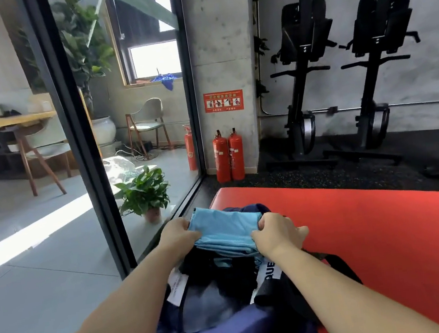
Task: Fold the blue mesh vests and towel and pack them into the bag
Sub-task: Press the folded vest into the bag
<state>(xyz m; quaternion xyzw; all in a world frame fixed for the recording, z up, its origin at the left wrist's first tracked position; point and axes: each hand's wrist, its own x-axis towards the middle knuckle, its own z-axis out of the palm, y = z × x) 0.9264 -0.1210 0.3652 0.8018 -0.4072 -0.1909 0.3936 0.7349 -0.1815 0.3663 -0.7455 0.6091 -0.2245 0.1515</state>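
Observation:
A folded stack of light blue cloth (225, 230) hangs over the open mouth of a dark blue bag (232, 328), which lies on the left end of a red padded bench (386, 228). My left hand (178, 233) grips the stack's left edge. My right hand (276, 232) pinches its right edge with curled fingers. Inside the bag, under the stack, more light blue cloth (222, 263) shows among dark lining. I cannot tell vest from towel in the stack.
A glass wall with a black frame (80, 144) runs along the left of the bench. Behind it stands a potted plant (144, 192). Two red fire extinguishers (228, 155) stand by a concrete pillar, with black gym machines (339, 74) at the back right.

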